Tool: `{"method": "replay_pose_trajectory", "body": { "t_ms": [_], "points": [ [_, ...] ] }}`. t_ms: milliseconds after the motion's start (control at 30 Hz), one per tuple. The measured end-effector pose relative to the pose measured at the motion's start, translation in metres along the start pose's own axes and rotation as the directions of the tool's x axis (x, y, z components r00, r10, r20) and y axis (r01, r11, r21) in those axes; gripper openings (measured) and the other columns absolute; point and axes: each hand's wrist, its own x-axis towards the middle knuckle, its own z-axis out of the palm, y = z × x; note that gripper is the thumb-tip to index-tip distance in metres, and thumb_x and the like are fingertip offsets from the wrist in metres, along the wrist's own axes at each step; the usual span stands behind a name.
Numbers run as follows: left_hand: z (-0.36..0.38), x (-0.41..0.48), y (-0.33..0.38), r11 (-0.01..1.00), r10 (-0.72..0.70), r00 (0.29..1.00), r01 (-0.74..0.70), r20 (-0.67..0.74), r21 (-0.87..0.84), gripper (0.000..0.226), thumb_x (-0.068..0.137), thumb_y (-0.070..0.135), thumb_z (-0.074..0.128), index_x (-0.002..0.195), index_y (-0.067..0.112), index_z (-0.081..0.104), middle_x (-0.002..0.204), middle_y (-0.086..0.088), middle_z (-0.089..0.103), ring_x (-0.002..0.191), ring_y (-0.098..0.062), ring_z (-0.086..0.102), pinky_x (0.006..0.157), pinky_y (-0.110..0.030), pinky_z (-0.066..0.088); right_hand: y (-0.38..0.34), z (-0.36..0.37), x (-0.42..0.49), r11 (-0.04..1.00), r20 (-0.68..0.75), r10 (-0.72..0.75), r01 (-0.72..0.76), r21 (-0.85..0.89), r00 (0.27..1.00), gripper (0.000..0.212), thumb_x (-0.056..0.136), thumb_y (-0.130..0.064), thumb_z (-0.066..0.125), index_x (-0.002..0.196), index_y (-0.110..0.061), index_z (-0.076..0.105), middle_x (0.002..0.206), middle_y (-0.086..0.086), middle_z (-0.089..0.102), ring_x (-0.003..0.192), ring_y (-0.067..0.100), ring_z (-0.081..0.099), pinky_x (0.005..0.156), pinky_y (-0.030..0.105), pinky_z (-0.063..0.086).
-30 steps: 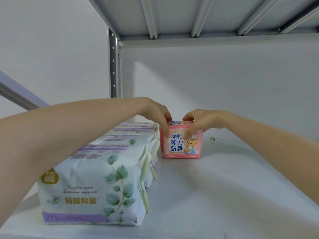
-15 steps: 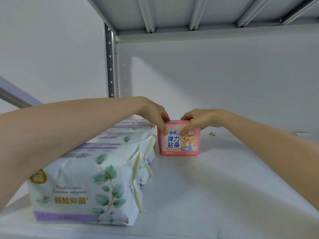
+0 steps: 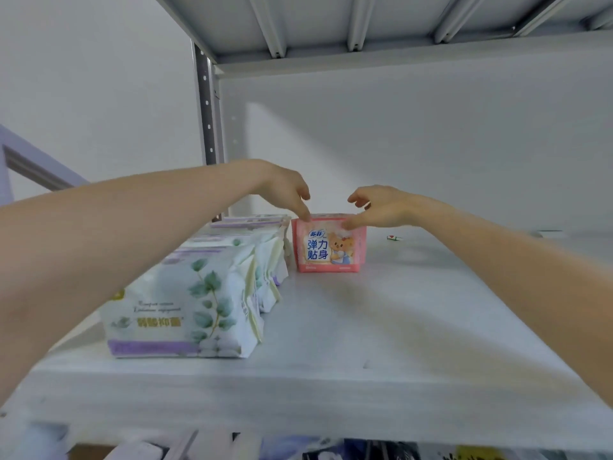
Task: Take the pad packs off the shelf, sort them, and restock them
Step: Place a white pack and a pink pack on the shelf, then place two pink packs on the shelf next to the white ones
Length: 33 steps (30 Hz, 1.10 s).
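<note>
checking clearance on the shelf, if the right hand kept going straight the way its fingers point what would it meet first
The pink pack: the right hand points left and slightly down at its top edge and seems to touch it, though depth is unclear.

Your grey shelf (image 3: 365,327) bears a row of white leaf-print packs (image 3: 185,310) at left, a pink pack (image 3: 328,250) upright beside it, a small tag (image 3: 394,238) apart.
</note>
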Motion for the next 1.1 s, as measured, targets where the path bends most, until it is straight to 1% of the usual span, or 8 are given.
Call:
{"method": "replay_pose_trajectory", "body": {
  "t_ms": [200, 333, 400, 500, 667, 867, 1000, 1100],
  "points": [
    [-0.008, -0.062, 0.022, 0.996, 0.048, 0.977, -0.064, -0.209, -0.069, 0.066, 0.092, 0.052, 0.053, 0.146, 0.017, 0.038, 0.150, -0.001, 0.040, 0.136, -0.022, 0.037, 0.107, -0.030, 0.029, -0.016, -0.012, -0.059, 1.000, -0.156, -0.028, 0.026, -0.011, 0.987, 0.071, 0.085, -0.048, 0.063, 0.144, -0.019, 0.036, 0.142, 0.004, 0.047, 0.129, 0.023, 0.045, 0.095, 0.031, 0.035],
    [0.001, -0.110, 0.039, 0.996, 0.080, 0.949, -0.090, -0.306, -0.020, 0.066, 0.094, 0.053, 0.046, 0.148, 0.015, 0.034, 0.155, -0.004, 0.033, 0.141, -0.024, 0.029, 0.113, -0.035, 0.023, -0.036, -0.018, -0.110, 0.990, -0.251, -0.053, 0.018, -0.139, 0.967, 0.068, 0.089, -0.050, 0.056, 0.146, -0.021, 0.032, 0.145, 0.004, 0.045, 0.132, 0.028, 0.041, 0.104, 0.039, 0.035],
    [0.010, -0.137, 0.046, 0.996, 0.091, 0.928, -0.082, -0.361, 0.042, 0.065, 0.096, 0.053, 0.042, 0.148, 0.015, 0.033, 0.154, -0.007, 0.032, 0.142, -0.026, 0.029, 0.117, -0.040, 0.019, -0.046, -0.017, -0.139, 0.976, -0.288, -0.080, 0.017, -0.216, 0.954, 0.068, 0.090, -0.054, 0.051, 0.146, -0.021, 0.031, 0.147, 0.004, 0.043, 0.134, 0.028, 0.040, 0.107, 0.045, 0.034],
    [0.032, -0.179, 0.057, 0.991, 0.105, 0.892, -0.059, -0.440, 0.117, 0.064, 0.096, 0.054, 0.037, 0.147, 0.014, 0.034, 0.154, -0.008, 0.033, 0.143, -0.025, 0.025, 0.118, -0.049, 0.012, -0.061, -0.009, -0.186, 0.960, -0.315, -0.088, -0.004, -0.280, 0.945, 0.067, 0.092, -0.056, 0.044, 0.146, -0.019, 0.030, 0.148, 0.005, 0.043, 0.134, 0.027, 0.039, 0.106, 0.047, 0.033],
    [0.093, -0.248, 0.081, 0.992, 0.067, 0.838, 0.005, -0.542, 0.129, 0.062, 0.097, 0.051, 0.034, 0.148, 0.016, 0.031, 0.157, -0.006, 0.027, 0.147, -0.024, 0.015, 0.119, -0.049, 0.004, -0.085, 0.030, -0.264, 0.966, -0.376, -0.075, -0.025, -0.256, 0.924, 0.059, 0.095, -0.049, 0.041, 0.143, -0.016, 0.035, 0.138, 0.007, 0.051, 0.128, 0.028, 0.045, 0.101, 0.044, 0.031],
    [0.172, -0.317, 0.114, 0.999, 0.015, 0.846, 0.010, -0.533, 0.044, 0.063, 0.096, 0.050, 0.035, 0.150, 0.018, 0.027, 0.160, -0.007, 0.019, 0.148, -0.024, 0.009, 0.119, -0.048, -0.002, -0.090, 0.089, -0.354, 0.968, -0.375, -0.065, -0.033, -0.250, 0.925, 0.058, 0.097, -0.044, 0.038, 0.147, -0.016, 0.030, 0.155, 0.007, 0.031, 0.142, 0.023, 0.026, 0.114, 0.053, 0.015],
    [0.222, -0.358, 0.140, 0.997, -0.006, 0.858, 0.043, -0.514, 0.060, 0.065, 0.097, 0.050, 0.034, 0.151, 0.017, 0.023, 0.160, -0.009, 0.017, 0.149, -0.025, 0.008, 0.119, -0.048, 0.000, -0.079, 0.124, -0.412, 0.973, -0.350, -0.046, -0.038, -0.230, 0.936, 0.060, 0.097, -0.044, 0.036, 0.149, -0.016, 0.027, 0.159, 0.007, 0.022, 0.146, 0.022, 0.019, 0.116, 0.054, 0.010],
    [0.257, -0.388, 0.168, 0.997, -0.037, 0.865, 0.064, -0.500, 0.037, 0.063, 0.097, 0.048, 0.036, 0.150, 0.016, 0.027, 0.160, -0.010, 0.019, 0.148, -0.027, 0.012, 0.120, -0.050, 0.005, -0.065, 0.149, -0.457, 0.973, -0.301, -0.015, -0.056, -0.226, 0.953, 0.061, 0.097, -0.047, 0.032, 0.150, -0.017, 0.025, 0.160, 0.006, 0.017, 0.147, 0.022, 0.015, 0.117, 0.052, 0.006]
  ]
}}
